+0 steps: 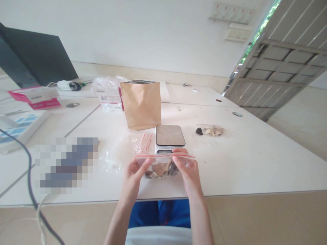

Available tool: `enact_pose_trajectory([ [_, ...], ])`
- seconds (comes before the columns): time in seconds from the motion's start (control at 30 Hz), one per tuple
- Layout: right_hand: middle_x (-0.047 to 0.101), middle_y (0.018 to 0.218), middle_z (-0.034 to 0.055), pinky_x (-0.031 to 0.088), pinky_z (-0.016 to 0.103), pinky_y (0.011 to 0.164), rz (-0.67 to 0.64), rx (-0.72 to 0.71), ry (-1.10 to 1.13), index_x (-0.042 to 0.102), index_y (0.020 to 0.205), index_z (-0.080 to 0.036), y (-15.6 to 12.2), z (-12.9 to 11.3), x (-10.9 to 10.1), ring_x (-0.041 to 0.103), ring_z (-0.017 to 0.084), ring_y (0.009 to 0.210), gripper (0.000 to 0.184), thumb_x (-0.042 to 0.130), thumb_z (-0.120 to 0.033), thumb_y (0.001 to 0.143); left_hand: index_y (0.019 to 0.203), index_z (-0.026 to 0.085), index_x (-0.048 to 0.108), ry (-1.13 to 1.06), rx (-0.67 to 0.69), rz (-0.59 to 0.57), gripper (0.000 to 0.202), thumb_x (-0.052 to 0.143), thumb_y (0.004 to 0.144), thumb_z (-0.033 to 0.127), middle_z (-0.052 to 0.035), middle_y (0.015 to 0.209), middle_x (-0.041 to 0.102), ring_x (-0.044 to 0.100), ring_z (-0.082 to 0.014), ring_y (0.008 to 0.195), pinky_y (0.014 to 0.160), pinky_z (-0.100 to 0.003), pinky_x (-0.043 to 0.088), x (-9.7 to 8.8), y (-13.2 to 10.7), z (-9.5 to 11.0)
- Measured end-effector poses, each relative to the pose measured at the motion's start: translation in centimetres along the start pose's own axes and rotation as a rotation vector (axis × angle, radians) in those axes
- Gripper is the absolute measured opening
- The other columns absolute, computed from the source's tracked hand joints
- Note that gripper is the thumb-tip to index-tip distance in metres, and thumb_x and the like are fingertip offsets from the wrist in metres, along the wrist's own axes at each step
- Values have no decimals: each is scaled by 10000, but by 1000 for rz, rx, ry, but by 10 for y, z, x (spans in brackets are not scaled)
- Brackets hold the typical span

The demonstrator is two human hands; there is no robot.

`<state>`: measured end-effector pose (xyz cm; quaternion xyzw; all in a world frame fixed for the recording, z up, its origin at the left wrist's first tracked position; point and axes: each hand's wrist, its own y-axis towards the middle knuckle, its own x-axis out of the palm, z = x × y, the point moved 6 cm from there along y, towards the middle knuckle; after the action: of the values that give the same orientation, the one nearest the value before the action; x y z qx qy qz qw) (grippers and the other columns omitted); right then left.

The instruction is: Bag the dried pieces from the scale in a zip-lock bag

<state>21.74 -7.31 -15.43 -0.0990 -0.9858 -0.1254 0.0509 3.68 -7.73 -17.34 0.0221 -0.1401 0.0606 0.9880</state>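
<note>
2 hands, our left hand [135,172] and right hand [185,168], pinch the zip bag [163,165] by its red strip, upright above the table edge [230,190] before the scale [170,136], so the contents settle low.

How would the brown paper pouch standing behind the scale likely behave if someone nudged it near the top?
The brown paper pouch stands upright and tall on a narrow base, so it may tip rather than slide. Its walls look creased, so probably soft enough to dent. The white table looks smooth, so a low push might slide it.
</note>
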Motion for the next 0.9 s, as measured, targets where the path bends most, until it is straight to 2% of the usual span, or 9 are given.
enact_pose_trajectory([
  [0.1,684,1030,55,485,344,865,-56,65,58,741,788,-229,-1,3,5,617,216,984,173,703,-393,752,835,152,744,-10,-40,-26,313,761,687,427,-79,855,759,694,-204,825,755,-271,537,1,1,-2],
  [0.2,698,1062,57,498,352,867,-127,140,99,745,887,-232,-4,6,10,633,226,992,238,695,-426,757,769,144,737,-3,-55,14,302,764,684,432,-69,781,753,687,-178,727,679,-246,536,0,2,-2],
  [0.3,712,1045,57,503,363,880,-191,178,121,739,942,-233,-6,7,16,646,226,981,265,694,-423,763,778,144,736,-11,-50,24,295,774,675,417,-65,784,753,686,-173,712,663,-240,535,0,2,-2],
  [0.47,713,867,39,526,330,768,-123,89,57,740,812,-222,-7,2,19,656,196,826,160,712,-368,753,761,146,748,5,-49,1,297,757,686,433,-74,769,753,691,-187,709,658,-251,539,3,0,-1],
  [0.6,691,805,28,521,304,741,-77,-18,-15,720,717,-218,-7,-2,20,639,170,773,131,701,-340,761,757,161,755,52,16,95,287,758,673,436,-72,767,755,700,-204,733,655,-259,547,3,-4,5],
  [0.7,678,774,23,520,299,733,-27,-48,-21,716,708,-215,-7,-1,16,631,164,755,130,701,-333,761,731,160,758,95,59,133,287,751,672,441,-77,742,752,704,-216,728,652,-273,555,3,-5,9],
  [0.8,673,774,17,514,288,725,-38,-56,-36,721,723,-219,-6,-1,15,628,159,756,116,695,-322,770,717,155,758,89,27,73,310,744,675,462,-86,727,749,702,-220,701,635,-281,559,5,-2,8],
  [0.9,682,829,18,513,289,768,-93,-69,-23,726,747,-231,-6,-5,18,635,165,823,94,680,-303,786,792,160,766,69,-4,-20,313,755,672,449,-90,796,758,706,-229,751,672,-288,561,9,-1,8],
])
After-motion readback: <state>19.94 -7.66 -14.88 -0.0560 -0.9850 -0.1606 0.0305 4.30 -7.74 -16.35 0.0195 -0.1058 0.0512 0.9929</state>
